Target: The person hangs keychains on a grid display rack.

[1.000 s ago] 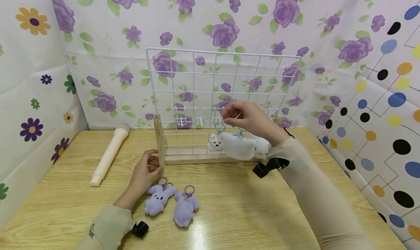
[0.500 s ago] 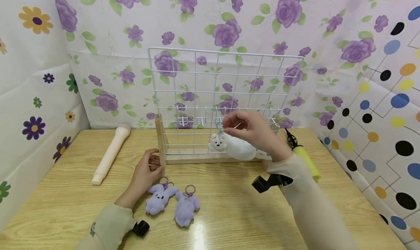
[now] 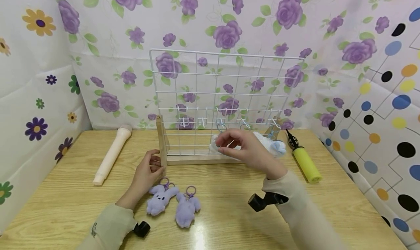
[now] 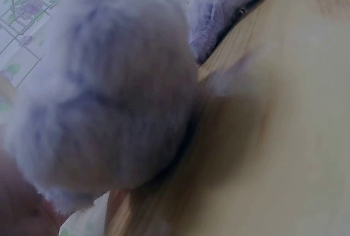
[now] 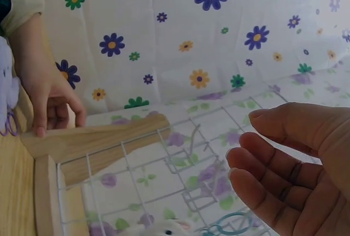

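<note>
My left hand point(image 3: 148, 168) grips the left wooden foot point(image 3: 161, 144) of a white wire grid rack point(image 3: 216, 75). My right hand point(image 3: 242, 148) holds nothing; its loosely curled fingers and thumb stand apart, as the right wrist view shows. It hovers before white plush keychains, whose blue ring point(image 3: 221, 126) hangs at the hooks. One white plush bear point(image 3: 214, 143) is mostly covered by these fingers; another white plush point(image 3: 267, 142) hangs at the right end. Two purple plush keychains point(image 3: 185, 210) lie on the table by my left wrist, one filling much of the left wrist view point(image 4: 115, 94).
A pale microphone-shaped tube point(image 3: 111, 157) lies on the table point(image 3: 226, 206) at left. At right lies a yellow hand pump point(image 3: 306, 164) with a black nozzle. White hooks point(image 3: 201, 122) line the grid's left part. Patterned cloths point(image 3: 183, 20) surround the table.
My right hand has moved down from the blue ring to in front of the white plush. The yellow pump and right-hand plush have come out from behind my arm. The left hand stays put.
</note>
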`<act>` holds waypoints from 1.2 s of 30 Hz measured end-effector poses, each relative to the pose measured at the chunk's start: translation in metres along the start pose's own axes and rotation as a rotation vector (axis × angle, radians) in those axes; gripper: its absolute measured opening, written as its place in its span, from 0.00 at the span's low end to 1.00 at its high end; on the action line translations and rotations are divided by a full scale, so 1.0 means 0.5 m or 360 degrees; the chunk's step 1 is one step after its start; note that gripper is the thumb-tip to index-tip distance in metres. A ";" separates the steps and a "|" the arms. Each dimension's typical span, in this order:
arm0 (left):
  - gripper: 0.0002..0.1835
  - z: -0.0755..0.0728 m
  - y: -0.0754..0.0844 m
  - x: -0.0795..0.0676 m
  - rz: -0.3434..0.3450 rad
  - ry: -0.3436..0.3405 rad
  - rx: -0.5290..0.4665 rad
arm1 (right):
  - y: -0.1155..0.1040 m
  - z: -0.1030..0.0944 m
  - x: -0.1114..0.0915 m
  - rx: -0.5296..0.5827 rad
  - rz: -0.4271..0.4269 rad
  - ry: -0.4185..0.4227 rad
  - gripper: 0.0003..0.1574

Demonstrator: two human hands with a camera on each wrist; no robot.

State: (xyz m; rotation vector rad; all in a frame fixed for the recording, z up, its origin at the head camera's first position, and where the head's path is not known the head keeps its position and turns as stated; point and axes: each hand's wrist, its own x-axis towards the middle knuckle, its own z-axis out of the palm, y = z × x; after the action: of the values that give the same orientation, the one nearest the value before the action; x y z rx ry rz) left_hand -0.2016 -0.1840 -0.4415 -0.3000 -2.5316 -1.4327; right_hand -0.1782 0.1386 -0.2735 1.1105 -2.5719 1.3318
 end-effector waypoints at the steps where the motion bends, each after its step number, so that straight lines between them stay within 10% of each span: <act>1: 0.31 0.000 0.000 0.000 -0.0001 0.0003 0.0001 | 0.002 0.005 -0.002 0.0015 -0.0007 -0.0006 0.08; 36: 0.30 0.002 0.001 -0.001 -0.0028 0.0021 -0.0016 | 0.138 0.192 -0.002 0.0035 0.0128 -0.0313 0.09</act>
State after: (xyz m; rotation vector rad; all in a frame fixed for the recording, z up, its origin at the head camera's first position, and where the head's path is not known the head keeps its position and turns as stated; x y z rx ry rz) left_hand -0.2011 -0.1829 -0.4417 -0.2694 -2.5232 -1.4496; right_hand -0.1930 0.0955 -0.3824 1.2114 -2.7741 1.3326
